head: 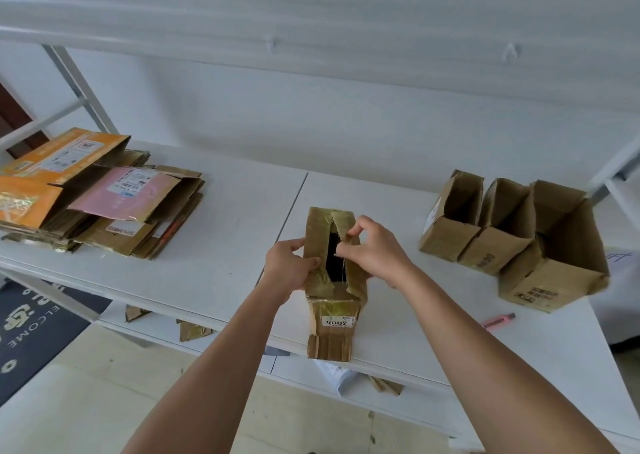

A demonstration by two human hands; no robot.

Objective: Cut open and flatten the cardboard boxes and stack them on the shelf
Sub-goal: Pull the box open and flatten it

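Midway along the shelf's (221,245) front edge stood the taped box (330,280). Left hand (289,268) gripped one flap, right hand (372,251) pinched the other; best pulled apart evenly, box steadied.

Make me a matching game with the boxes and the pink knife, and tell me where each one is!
Things:
1. Taped box
2. Flattened stack
3. Three open boxes
4. Pink knife

Places:
A. Lying on the shelf near its front edge, right of the arms
B. Piled at the shelf's left end
C. Held between the left hand and right hand
D. Standing together at the shelf's right end

Pairs: 1-C, 2-B, 3-D, 4-A
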